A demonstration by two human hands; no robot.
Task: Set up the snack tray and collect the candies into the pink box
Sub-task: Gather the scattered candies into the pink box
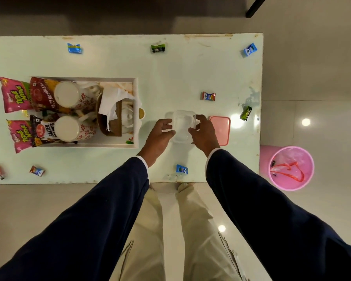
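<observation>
- While the snack tray (137, 110) sits loaded at the tabletop's (170, 74) left, the left hand (159, 132) curls its fingers on the clear box's (182, 126) left side.
- The right hand (204, 131) grips its right side; the pink lid (221, 129) lies just beside.
- The box looks light, stiff and slick: hold opposite walls.
- 2 candies (208, 96) (246, 113) lie near, light and crinkly; pinch the wrapper ends.

We see two bare hands, left (160, 134) and right (204, 132). Dark navy jacket sleeves (101, 216) on both arms, thin white shirt cuff (143, 161) showing at each wrist. Beige trousers (193, 230) below, front crease visible, side pocket seam on the right leg.
</observation>
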